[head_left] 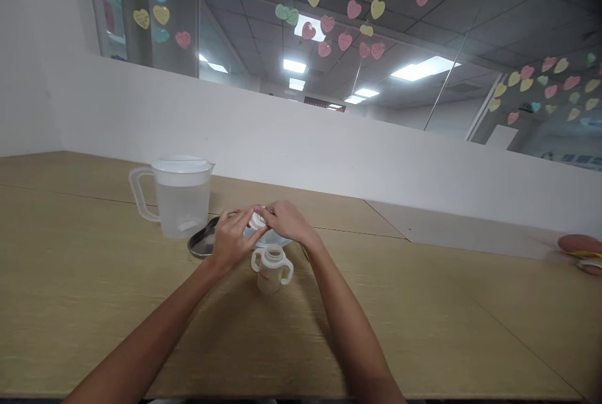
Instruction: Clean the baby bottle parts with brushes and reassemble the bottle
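My left hand (230,236) and my right hand (288,221) meet over the middle of the table, fingers closed around a small white bottle cap (258,221). Part of the cap is hidden by the fingers. Just below, nearer to me, a clear baby bottle (269,277) with two white side handles stands upright with its mouth uncovered. Behind the hands lies a pale, translucent bowl or dish (281,241), largely covered from view. A shiny metal kidney-shaped tray (200,244) rests left of my left hand, partly behind it.
A translucent lidded pitcher (183,200) with liquid in it stands at the back left, its handle pointing left. The wooden table (117,303) runs to a white wall (291,140) below windows with heart-shaped notes. A reddish-brown object (580,246) sits at the far right edge.
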The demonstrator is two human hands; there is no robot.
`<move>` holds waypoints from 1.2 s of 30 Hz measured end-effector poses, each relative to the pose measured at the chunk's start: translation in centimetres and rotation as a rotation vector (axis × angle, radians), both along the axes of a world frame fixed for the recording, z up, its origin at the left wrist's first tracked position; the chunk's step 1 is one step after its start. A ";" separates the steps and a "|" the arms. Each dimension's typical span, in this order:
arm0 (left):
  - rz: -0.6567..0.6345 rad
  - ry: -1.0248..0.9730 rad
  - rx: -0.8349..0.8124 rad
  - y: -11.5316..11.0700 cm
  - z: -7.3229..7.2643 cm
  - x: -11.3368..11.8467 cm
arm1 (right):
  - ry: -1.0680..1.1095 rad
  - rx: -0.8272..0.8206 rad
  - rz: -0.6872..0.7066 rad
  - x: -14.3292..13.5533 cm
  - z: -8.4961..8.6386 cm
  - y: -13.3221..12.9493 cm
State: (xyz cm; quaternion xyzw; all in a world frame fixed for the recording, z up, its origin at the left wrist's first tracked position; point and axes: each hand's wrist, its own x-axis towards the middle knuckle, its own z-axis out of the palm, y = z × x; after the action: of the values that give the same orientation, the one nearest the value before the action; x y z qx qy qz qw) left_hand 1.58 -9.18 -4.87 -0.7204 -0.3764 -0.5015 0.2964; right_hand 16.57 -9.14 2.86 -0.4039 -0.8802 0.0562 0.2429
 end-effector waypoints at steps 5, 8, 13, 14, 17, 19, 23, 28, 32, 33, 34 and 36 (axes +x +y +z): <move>0.068 -0.086 -0.149 -0.1 0.0 -0.2 | -0.099 0.178 -0.248 -2.2 -1.1 -0.1; 0.102 -0.119 -0.197 0.0 -0.1 -0.3 | -0.134 0.203 -0.319 -2.9 -1.8 0.2; 0.143 -0.136 -0.233 0.1 -0.4 -0.5 | -0.142 0.247 -0.375 -3.6 -2.8 0.5; 0.150 -0.138 -0.231 0.2 -0.4 -0.5 | -0.148 0.252 -0.374 -3.7 -2.9 0.5; 0.127 -0.113 -0.227 0.3 -0.4 -0.8 | -0.149 0.263 -0.347 -3.5 -3.0 0.8; 0.058 -0.070 -0.222 0.5 -0.3 -1.2 | -0.136 0.256 -0.270 -2.9 -2.8 1.1; -0.101 0.009 -0.238 0.8 -0.2 -1.7 | -0.063 0.139 -0.006 -1.2 -2.0 1.9; -0.176 0.073 -0.304 0.9 -0.2 -1.9 | 0.024 -0.045 0.153 0.5 -1.6 2.4; -0.215 0.107 -0.312 0.8 0.0 -2.0 | 0.075 -0.163 0.233 1.2 -1.6 2.7; -0.219 0.111 -0.313 0.7 0.0 -2.0 | 0.085 -0.191 0.236 1.3 -1.6 2.7; -0.218 0.111 -0.317 0.7 0.0 -2.1 | 0.095 -0.219 0.231 1.3 -1.6 2.8; -0.199 0.094 -0.329 0.7 0.0 -2.1 | 0.114 -0.252 0.198 1.2 -1.8 2.7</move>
State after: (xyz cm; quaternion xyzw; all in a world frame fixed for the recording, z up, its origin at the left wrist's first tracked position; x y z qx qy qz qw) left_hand -0.55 -8.50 -4.87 -0.8154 -0.3659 -0.4258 0.1410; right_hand 17.80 -6.39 1.11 -0.3384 -0.8864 0.2129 0.2333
